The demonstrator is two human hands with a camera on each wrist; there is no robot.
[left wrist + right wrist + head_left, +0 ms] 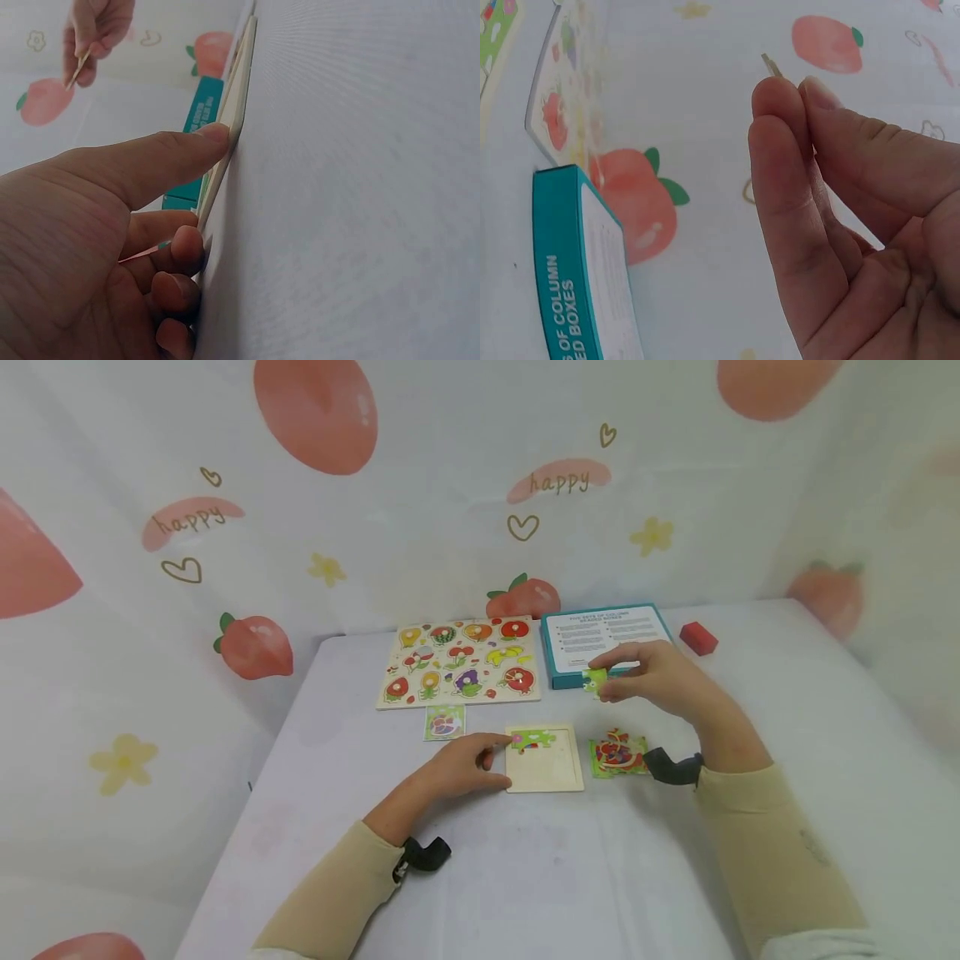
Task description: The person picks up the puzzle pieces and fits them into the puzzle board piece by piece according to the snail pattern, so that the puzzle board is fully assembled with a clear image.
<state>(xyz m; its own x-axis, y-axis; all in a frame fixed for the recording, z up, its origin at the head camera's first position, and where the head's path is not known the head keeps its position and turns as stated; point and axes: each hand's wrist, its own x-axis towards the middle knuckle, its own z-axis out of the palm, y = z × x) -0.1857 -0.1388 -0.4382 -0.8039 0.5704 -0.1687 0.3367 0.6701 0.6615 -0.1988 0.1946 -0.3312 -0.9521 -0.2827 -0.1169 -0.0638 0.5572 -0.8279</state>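
Note:
My right hand point(651, 681) is raised above the table and pinches a small green jigsaw piece point(594, 680) between thumb and fingers. In the right wrist view only a thin edge of the piece point(771, 65) shows past the fingertips. My left hand point(463, 767) holds the left side of a square wooden puzzle tray point(543, 777), thumb at the near corner and index finger higher up; its other fingers are curled. Joined green pieces point(534, 739) lie along the tray's far side. Just right of the tray is a pile of loose jigsaw pieces point(618, 753).
Behind the tray lies a wooden fruit peg board point(384, 693), with a small picture card point(446, 723) at its near edge. Right of that are a teal-edged box point(607, 639), partly behind my right hand, and a red block point(698, 638). A fruit-print cloth hangs behind.

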